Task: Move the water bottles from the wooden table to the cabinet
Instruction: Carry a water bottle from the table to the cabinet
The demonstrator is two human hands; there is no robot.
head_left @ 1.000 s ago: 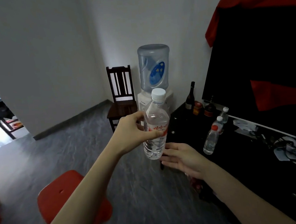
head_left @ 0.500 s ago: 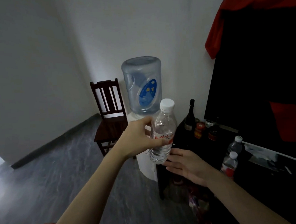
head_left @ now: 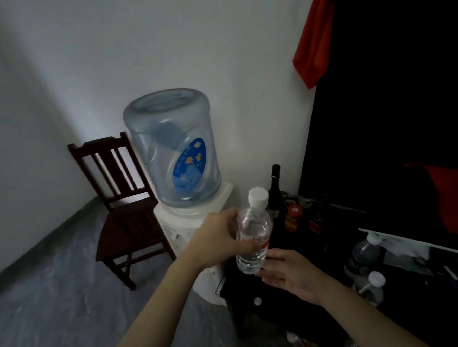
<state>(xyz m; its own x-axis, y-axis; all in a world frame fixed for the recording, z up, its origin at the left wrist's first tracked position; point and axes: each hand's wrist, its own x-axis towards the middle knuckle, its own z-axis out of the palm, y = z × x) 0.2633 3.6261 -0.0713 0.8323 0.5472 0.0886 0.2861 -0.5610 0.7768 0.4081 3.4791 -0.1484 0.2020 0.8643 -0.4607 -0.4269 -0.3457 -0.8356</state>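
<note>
Our left hand [head_left: 213, 239] grasps the water bottle [head_left: 253, 242] upright; our right hand [head_left: 289, 274], fingers relaxed, touches its base.

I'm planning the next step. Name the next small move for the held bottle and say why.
Probably carry the bottle right and set it on the dark cabinet beside the two bottles standing there. The left hand grips it in the air, and the right hand lies open under its base.
</note>
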